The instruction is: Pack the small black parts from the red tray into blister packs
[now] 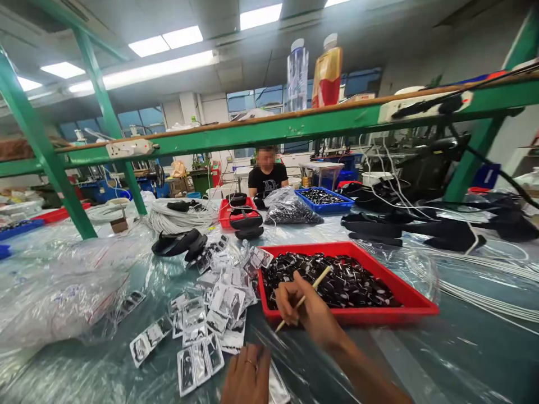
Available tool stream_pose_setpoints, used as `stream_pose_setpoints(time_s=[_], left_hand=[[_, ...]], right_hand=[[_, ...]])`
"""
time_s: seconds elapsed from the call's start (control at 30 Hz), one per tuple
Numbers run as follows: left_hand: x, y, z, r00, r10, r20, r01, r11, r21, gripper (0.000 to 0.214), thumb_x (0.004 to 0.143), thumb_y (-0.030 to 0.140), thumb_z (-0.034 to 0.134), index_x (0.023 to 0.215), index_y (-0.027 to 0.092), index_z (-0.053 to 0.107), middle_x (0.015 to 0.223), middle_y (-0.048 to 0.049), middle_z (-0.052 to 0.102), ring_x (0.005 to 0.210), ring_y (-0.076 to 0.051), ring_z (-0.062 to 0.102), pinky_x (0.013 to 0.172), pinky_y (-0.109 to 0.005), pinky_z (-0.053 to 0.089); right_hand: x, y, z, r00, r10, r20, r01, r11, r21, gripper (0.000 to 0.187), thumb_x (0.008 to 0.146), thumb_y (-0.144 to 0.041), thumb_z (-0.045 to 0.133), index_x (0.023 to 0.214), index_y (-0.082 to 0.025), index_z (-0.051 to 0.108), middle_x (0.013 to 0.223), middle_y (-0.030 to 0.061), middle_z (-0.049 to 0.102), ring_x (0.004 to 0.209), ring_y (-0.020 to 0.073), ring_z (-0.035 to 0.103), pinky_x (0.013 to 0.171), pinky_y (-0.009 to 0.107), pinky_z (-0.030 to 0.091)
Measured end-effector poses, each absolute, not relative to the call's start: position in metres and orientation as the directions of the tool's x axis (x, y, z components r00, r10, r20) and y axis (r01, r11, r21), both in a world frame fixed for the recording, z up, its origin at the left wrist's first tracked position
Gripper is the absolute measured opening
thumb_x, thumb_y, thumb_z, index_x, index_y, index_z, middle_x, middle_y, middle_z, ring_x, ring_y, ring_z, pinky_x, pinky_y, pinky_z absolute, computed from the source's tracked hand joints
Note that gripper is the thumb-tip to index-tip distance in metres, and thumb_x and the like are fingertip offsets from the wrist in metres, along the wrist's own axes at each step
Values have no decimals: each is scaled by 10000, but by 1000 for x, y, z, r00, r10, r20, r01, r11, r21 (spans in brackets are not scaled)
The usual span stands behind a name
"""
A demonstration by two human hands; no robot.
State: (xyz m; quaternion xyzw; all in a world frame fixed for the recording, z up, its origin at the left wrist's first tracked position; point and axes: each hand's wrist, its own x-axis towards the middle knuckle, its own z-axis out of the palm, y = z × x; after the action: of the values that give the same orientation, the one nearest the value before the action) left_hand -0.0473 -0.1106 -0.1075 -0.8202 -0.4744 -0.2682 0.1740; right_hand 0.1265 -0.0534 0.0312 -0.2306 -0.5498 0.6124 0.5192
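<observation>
My right hand point(305, 311) grips a thin wooden stick point(304, 298) like a pen, at the near edge of a red tray point(415, 300) full of small black parts point(337, 278). The stick's upper end points over the parts. My left hand point(246, 376) lies flat near the bottom edge, fingers together, pressing on a small clear packet point(278, 387) on the plastic-covered table. Just left of both hands is a loose pile of several small sealed packets point(214, 314), each with a dark part inside.
Clear plastic bags point(59, 292) lie at left. Black headphone parts point(179, 242), white cable coils point(181, 216), another red tray point(227, 213) and a blue tray point(324, 197) sit farther back. A person in black point(267, 175) sits opposite. A green shelf point(295, 126) with bottles spans overhead.
</observation>
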Motion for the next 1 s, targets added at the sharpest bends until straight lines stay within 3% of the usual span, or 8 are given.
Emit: stream_pose_setpoints(time_s=[0.07, 0.2, 0.33, 0.47, 0.8, 1.0], left_hand=[[-50, -119, -109, 384, 726, 571, 879, -476, 13, 447, 816, 282, 692, 1242, 185, 600, 1128, -116, 686, 987, -285, 668, 822, -365, 553], [-61, -128, -111, 351, 788, 506, 865, -480, 148, 593, 763, 400, 748, 1272, 147, 582, 1176, -140, 654, 1045, -317, 637, 862, -421, 562], [-60, -127, -111, 349, 814, 464, 836, -494, 240, 556, 830, 395, 698, 1313, 159, 555, 1206, -146, 645, 1095, -317, 630, 913, -447, 562], [-55, -129, -110, 251, 867, 430, 837, -418, 354, 615, 783, 387, 760, 1315, 162, 550, 1259, -163, 619, 1172, -352, 593, 967, -502, 545], [-59, -136, -106, 272, 892, 361, 833, -406, 375, 702, 859, 428, 672, 1440, 127, 418, 1352, -188, 591, 1257, -380, 557, 1009, -535, 527], [-54, -139, -98, 251, 905, 345, 833, -383, 399, 657, 819, 363, 711, 1385, 122, 482, 1305, -190, 616, 1207, -374, 590, 1006, -548, 525]], right_hand=[[120, -53, 26, -353, 900, 255, -439, 82, -895, 679, 880, -743, 496, 483, -200, 405, 465, -54, 247, 446, 98, 226, 471, 281, 157], [98, -58, 11, -360, 915, 181, -493, -22, -870, 663, 834, -681, 621, 480, -204, 328, 468, -76, 206, 415, 71, 140, 437, 280, 99], [79, -62, -6, -326, 935, 140, -529, -58, -846, 679, 808, -640, 681, 461, -205, 291, 437, -85, 195, 387, 55, 120, 413, 272, 83], [69, -63, -20, -274, 954, 120, -538, -48, -842, 719, 788, -689, 673, 452, -208, 257, 419, -87, 183, 380, 51, 115, 402, 265, 86], [67, -74, -21, -305, 946, 109, -474, -52, -879, 699, 825, -653, 673, 446, -209, 289, 408, -77, 222, 367, 53, 161, 396, 269, 114], [61, -71, -28, -278, 950, 145, -483, -8, -875, 718, 825, -654, 658, 433, -205, 256, 404, -72, 206, 379, 56, 169, 408, 267, 134]])
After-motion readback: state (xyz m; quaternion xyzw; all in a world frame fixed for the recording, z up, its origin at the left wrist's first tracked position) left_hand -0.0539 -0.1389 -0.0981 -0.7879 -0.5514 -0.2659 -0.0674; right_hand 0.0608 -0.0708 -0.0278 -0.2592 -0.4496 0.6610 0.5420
